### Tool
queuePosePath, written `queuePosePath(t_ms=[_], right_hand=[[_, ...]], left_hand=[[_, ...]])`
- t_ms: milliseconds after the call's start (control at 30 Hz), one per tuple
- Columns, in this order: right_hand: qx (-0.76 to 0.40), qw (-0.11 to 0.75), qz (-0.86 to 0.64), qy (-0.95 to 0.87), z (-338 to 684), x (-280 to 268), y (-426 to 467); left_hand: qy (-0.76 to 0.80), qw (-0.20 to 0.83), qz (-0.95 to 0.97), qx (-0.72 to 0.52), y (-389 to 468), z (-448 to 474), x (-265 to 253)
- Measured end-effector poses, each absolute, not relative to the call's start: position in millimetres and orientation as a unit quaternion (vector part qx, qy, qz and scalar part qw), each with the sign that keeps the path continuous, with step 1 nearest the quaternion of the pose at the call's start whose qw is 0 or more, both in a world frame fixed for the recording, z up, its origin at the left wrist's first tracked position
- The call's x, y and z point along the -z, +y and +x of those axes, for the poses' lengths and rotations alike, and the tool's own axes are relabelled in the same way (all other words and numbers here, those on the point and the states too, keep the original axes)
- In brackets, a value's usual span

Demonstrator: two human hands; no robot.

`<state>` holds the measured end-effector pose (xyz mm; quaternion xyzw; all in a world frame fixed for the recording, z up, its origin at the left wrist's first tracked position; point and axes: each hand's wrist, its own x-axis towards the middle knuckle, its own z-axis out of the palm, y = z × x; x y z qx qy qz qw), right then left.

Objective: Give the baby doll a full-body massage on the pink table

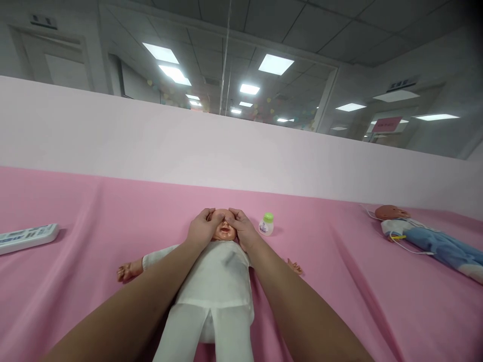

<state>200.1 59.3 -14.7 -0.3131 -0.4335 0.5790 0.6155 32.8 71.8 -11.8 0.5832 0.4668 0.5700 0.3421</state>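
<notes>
A baby doll (217, 274) in a white top and white trousers lies on its back, head away from me and arms spread. My left hand (205, 227) is cupped round one side of the doll's head, its thumb on the brow. On the other side my right hand (242, 229) clasps the head the same way, with its thumb close to the left one. Between the thumbs the doll's open mouth shows; its eyes are covered. Just right of my right hand stands a small clear bottle (266, 226) with a green cap.
Pink cloth (113, 221) with some folds covers the table. A second doll (430, 239) in blue clothes, with a thin white cord, lies at the right. At the far left is a white flat device (28, 238). Behind runs a low white wall (169, 146) topped by glass.
</notes>
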Motion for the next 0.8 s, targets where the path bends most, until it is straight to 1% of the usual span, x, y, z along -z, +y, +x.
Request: queuePosePath(t_ms=[67, 233, 400, 633, 800], right_hand=[[-0.562, 0.619, -0.329, -0.440, 197, 15, 61], [-0.515, 0.635, -0.357, -0.451, 193, 19, 67], [-0.507, 0.649, -0.351, -0.446, 194, 22, 71], [-0.573, 0.620, -0.354, -0.403, 199, 19, 70], [-0.601, 0.598, -0.331, -0.413, 205, 19, 68]], left_hand=[[0.478, 0.343, 0.586, -0.557, 73, 33, 12], [0.465, 0.417, 0.539, -0.565, 77, 36, 15], [0.453, 0.400, 0.524, -0.600, 84, 37, 19], [0.439, 0.467, 0.468, -0.609, 89, 35, 21], [0.435, 0.471, 0.463, -0.612, 85, 36, 18]])
